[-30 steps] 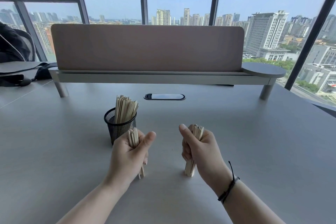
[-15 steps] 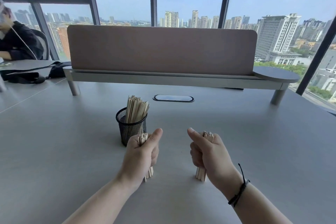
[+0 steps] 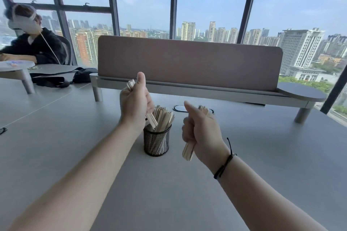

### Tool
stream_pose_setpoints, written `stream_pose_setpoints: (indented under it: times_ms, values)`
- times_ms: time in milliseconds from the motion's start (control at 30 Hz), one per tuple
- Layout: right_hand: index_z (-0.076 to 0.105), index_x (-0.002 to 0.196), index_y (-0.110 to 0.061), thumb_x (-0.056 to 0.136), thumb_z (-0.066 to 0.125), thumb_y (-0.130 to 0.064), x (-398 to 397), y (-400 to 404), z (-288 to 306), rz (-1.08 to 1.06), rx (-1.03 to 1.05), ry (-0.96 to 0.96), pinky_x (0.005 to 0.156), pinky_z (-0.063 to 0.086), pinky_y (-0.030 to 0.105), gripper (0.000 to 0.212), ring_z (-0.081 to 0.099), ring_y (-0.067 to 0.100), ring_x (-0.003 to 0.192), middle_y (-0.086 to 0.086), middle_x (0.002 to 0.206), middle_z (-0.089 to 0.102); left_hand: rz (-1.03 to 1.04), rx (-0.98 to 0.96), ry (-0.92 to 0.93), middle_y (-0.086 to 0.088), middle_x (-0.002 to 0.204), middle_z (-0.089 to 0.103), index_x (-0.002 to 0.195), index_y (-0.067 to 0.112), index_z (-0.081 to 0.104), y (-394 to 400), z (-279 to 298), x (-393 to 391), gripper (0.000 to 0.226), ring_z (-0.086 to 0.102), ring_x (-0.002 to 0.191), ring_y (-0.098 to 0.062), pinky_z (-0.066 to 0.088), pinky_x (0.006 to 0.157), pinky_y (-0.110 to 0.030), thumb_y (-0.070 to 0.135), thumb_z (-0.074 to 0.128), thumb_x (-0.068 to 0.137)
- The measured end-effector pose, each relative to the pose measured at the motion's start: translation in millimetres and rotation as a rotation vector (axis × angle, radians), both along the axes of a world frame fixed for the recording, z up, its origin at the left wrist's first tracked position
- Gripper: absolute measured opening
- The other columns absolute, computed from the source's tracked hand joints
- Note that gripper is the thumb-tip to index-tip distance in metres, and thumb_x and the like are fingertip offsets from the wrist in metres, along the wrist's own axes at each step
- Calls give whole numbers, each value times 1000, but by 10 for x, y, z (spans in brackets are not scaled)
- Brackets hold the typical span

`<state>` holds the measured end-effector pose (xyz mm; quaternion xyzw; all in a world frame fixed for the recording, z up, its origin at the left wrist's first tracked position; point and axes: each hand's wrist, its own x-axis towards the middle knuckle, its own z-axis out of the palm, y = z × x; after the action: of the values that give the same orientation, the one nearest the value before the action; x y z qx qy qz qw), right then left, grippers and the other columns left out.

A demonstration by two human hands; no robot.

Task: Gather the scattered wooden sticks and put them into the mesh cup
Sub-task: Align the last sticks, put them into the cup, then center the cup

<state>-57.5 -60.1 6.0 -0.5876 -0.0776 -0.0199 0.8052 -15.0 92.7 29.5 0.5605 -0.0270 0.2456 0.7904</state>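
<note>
A person's left hand [image 3: 134, 103], its grip clamped on a bundle of wooden sticks [image 3: 151, 120], holds the bundle's lower ends at the rim of the black mesh cup [image 3: 156, 142], already bristling with sticks, on the grey bench [image 3: 75, 146]. The right hand [image 3: 201, 134] waits just beside the cup, fist closed round a second bundle [image 3: 187, 151]. The loading step is under way; next, seemingly, the left bundle must drop upright among those inside. No brands or writing are legible.
</note>
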Motion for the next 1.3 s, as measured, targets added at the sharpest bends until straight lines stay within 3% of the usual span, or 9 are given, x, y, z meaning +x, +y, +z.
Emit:
stream_pose_setpoints:
  times_ms: [133, 267, 333, 433, 600, 733, 867, 1067, 1300]
  values:
    - [24, 43, -26, 96, 57, -31, 166, 238, 252, -55, -2, -65, 47, 16, 29, 62, 15, 15, 42, -1, 41, 22, 102, 255, 115, 4, 35, 38, 36, 18, 37, 57, -175, 296, 71, 46, 44, -24, 43, 54, -34, 46, 47, 101]
    - [25, 43, -21, 95, 57, -35, 302, 390, 233, -131, -21, -51, 46, 21, 28, 62, 19, 17, 37, 5, 44, 23, 233, 528, 135, -10, 53, 61, 61, -5, 52, 91, -504, 377, 59, 57, 54, -20, 50, 63, -41, 42, 55, 98]
    - [28, 43, -21, 95, 56, -37, 377, 440, 247, -179, -15, -30, 46, 25, 28, 61, 22, 18, 37, 5, 44, 25, 338, 627, 60, -3, 61, 60, 67, 5, 58, 108, -566, 378, 40, 55, 60, -18, 46, 62, -35, 35, 63, 94]
    - [30, 46, -18, 95, 56, -40, 486, 527, 319, -241, 44, 9, 46, 32, 26, 60, 27, 18, 37, 5, 43, 28, 351, 601, 68, 8, 95, 68, 99, 16, 67, 142, -573, 310, 17, 60, 88, -12, 46, 77, -25, 32, 65, 93]
    - [34, 52, -18, 95, 57, -42, 668, 736, 376, -270, 57, -15, 47, 38, 27, 55, 37, 17, 39, 2, 43, 35, 117, 484, 136, 2, 135, 58, 139, 19, 46, 229, -779, 169, 56, 54, 119, -12, 40, 98, -27, 58, 36, 101]
    - [44, 61, -13, 93, 62, -34, 820, 851, 200, -332, -252, -174, 54, 47, 35, 42, 51, 16, 44, 3, 49, 49, -40, 385, 138, 20, 131, 57, 146, 27, 41, 264, -1115, 21, 71, 49, 108, 24, 36, 90, -6, 69, 33, 89]
    - [64, 88, -19, 92, 62, -26, 867, 793, 38, -376, -639, -333, 66, 53, 30, 8, 61, 7, 67, -4, 78, 69, -163, 378, 120, 14, 118, 68, 129, 40, 52, 280, -1238, -31, 49, 63, 113, -5, 48, 94, -30, 63, 57, 86]
    - [57, 128, -20, 100, 44, -34, 835, 617, -174, -155, -1275, -458, 83, 46, 30, 34, 57, 16, 112, -8, 128, 59, -154, 481, 131, 26, 113, 65, 125, 46, 47, 280, -1265, -37, 57, 61, 108, 5, 48, 87, -18, 23, 79, 84]
    - [26, 152, -17, 102, 38, -46, 725, 502, -73, 4, -1619, -543, 113, 26, 33, 60, 28, 18, 145, -3, 160, 30, -112, 527, 130, 20, 120, 62, 134, 34, 43, 280, -1309, 11, 71, 58, 114, 4, 48, 97, -26, 23, 85, 77]
